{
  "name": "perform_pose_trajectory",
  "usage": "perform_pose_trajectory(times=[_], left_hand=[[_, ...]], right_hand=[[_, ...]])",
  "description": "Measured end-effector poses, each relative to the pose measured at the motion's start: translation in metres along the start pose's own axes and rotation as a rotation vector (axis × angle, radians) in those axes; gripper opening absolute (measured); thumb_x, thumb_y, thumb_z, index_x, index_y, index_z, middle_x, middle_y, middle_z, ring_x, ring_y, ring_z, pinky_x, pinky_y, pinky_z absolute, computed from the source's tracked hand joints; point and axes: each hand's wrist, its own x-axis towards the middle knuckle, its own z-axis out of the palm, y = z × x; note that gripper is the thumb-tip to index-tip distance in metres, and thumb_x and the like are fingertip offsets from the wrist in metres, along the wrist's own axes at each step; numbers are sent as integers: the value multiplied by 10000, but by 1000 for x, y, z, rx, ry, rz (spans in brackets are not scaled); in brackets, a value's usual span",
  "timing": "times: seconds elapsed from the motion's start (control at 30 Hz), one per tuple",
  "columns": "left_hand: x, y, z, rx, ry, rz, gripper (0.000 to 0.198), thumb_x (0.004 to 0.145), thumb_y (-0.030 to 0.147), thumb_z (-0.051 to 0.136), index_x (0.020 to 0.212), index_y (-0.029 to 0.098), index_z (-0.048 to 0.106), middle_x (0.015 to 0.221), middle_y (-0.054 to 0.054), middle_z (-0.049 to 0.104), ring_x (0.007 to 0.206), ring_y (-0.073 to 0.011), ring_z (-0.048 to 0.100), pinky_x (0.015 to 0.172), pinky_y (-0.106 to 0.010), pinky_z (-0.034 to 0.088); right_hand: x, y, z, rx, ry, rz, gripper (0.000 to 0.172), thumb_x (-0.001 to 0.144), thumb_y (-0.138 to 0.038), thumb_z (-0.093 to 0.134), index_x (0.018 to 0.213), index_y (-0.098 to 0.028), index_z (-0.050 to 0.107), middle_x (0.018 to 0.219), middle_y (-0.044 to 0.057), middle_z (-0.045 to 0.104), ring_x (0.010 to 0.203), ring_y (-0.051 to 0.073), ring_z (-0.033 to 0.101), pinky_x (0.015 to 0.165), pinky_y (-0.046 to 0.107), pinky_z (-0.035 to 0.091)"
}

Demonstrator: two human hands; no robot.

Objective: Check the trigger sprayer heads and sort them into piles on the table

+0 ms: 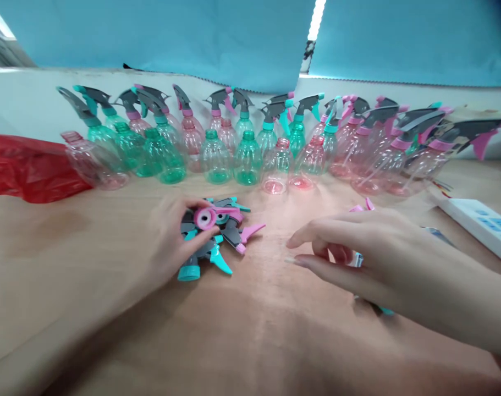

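My left hand [174, 239] has its thumb and fingers closed around a grey and pink trigger spray head [204, 218], its collar facing me. Below and beside it lies a small pile of spray heads, among them a teal one [219, 258] and one with a pink trigger [252, 232]. To the right, my right hand [353, 247] hovers over the table, thumb and index finger apart with nothing between the tips. Partly hidden behind and under it are a pink piece [363, 206] and a teal piece [386, 311].
Clear green and pink bottles line the back of the wooden table [250, 330]; several, like an uncapped green bottle [248, 159], stand in front of bottles with spray heads fitted. A red plastic bag [31, 168] lies left. A white box-like object [479, 225] sits right.
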Motion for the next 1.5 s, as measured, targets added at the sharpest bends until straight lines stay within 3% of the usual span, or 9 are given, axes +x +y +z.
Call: perform_pose_trajectory(times=[0.23,0.43,0.67,0.83,0.93,1.07,1.17,1.33,1.5], left_hand=[[-25,-15,-9,148,-344,83,325,895,507,483,1086,267,590,1096,-59,597,1031,-271,550,875,-444,391],[-17,-8,-11,220,-299,110,267,912,452,472,1009,250,617,1048,-53,616,998,-269,565,846,-435,391],[-26,37,8,104,-320,333,331,897,428,521,1153,225,572,1222,-106,549,1113,-296,514,899,-462,427],[-30,29,23,240,-334,345,264,903,374,507,1074,214,629,1225,-130,560,1107,-342,524,883,-524,426],[-22,28,20,230,-342,334,267,892,406,514,1045,219,628,1198,-123,576,1079,-343,533,863,-527,431],[-10,63,26,46,-382,420,246,901,356,525,1093,220,595,1239,-97,561,1160,-309,496,916,-485,415],[-2,107,53,-74,-441,520,205,915,281,528,1097,208,584,1151,-68,611,1109,-256,531,985,-465,364],[7,171,113,-38,-451,915,271,904,104,476,1162,152,544,1049,-85,644,1004,-237,578,832,-370,452],[8,201,135,179,-395,847,334,825,77,487,1142,134,574,950,-145,643,784,-289,616,563,-369,443]], right_hand=[[-2,7,7,-46,-87,38,159,805,-206,588,929,-306,594,642,-100,600,546,74,537,496,208,329],[-7,6,-6,-139,-45,66,112,816,-260,584,903,-312,633,682,-85,644,588,100,582,514,234,354],[-20,13,-39,-207,90,93,104,808,-349,605,904,-324,637,676,-83,653,523,95,577,438,217,378],[-28,25,-57,-228,199,76,168,838,-461,571,865,-313,647,585,-77,609,461,73,550,410,187,394],[-29,39,-62,-206,109,142,268,856,-519,509,918,-299,648,654,-48,645,518,97,593,413,194,406],[-28,53,-64,-128,-86,226,352,805,-548,553,1043,-301,631,686,-15,676,495,141,592,401,247,407],[-27,55,-64,-169,-198,223,321,777,-500,597,1023,-295,627,667,-12,651,499,149,571,399,258,382],[-24,53,-61,-171,-250,241,333,815,-434,553,1086,-250,615,827,10,654,561,121,559,433,242,371],[-18,53,-57,-208,-283,247,320,807,-418,558,1056,-234,637,802,15,632,607,140,563,436,234,350]])
